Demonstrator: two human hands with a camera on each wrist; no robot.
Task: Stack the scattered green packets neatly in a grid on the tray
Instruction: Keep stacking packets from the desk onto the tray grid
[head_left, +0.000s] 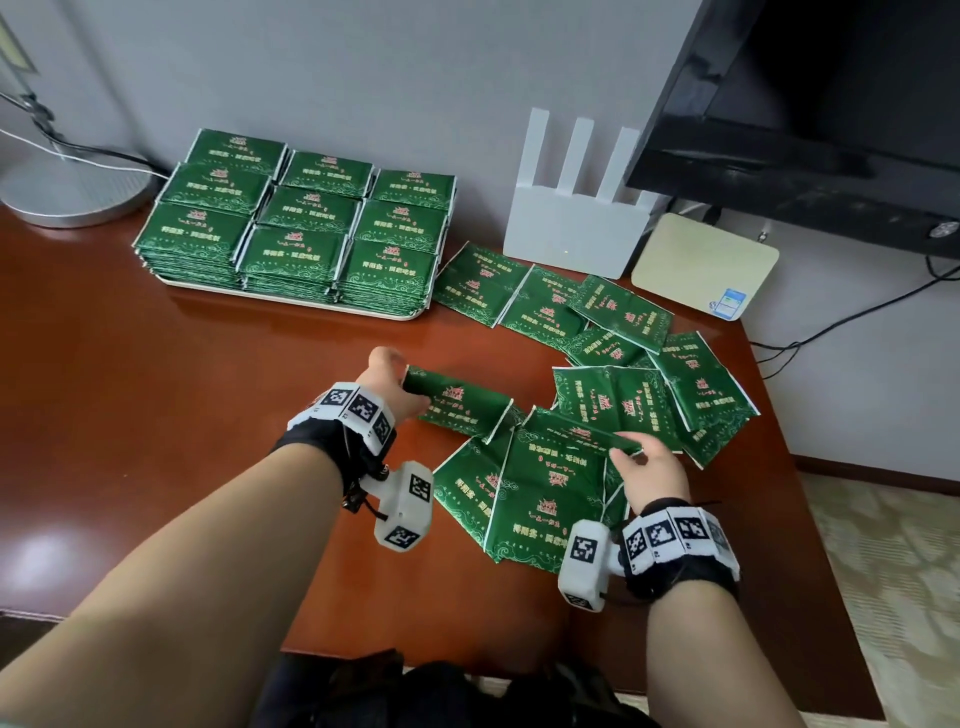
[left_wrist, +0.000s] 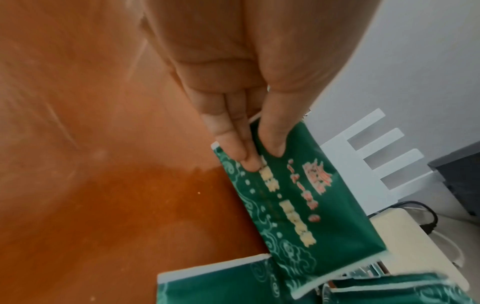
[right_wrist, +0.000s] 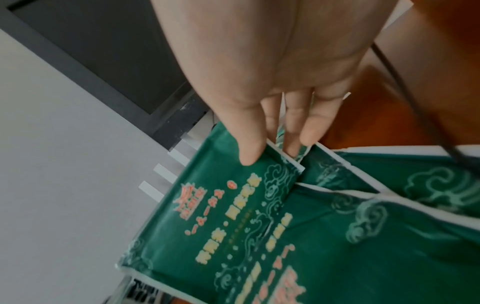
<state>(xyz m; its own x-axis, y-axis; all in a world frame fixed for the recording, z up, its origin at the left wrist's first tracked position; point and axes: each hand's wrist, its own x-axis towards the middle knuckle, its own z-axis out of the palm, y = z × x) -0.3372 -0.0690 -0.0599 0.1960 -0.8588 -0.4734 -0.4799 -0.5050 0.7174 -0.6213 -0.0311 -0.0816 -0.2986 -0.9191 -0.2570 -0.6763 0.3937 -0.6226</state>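
Several green packets (head_left: 613, 353) lie scattered on the right half of the brown table. My left hand (head_left: 397, 387) pinches one green packet (head_left: 457, 405) by its left end, thumb on top and fingers under; the same packet (left_wrist: 298, 197) shows tilted in the left wrist view. My right hand (head_left: 641, 465) pinches the near edge of another packet (head_left: 576, 434), lifted over the pile; the right wrist view shows my thumb on its top face (right_wrist: 223, 216). A white tray (head_left: 291, 304) at the back left holds a three-by-three grid of stacked packets (head_left: 306, 218).
A white router (head_left: 571, 218) and a cream box (head_left: 701, 265) stand against the wall behind the pile. A black monitor (head_left: 810, 104) hangs over the right back corner. A lamp base (head_left: 67, 192) sits at the far left. The table's right edge (head_left: 779, 441) runs beside the pile.
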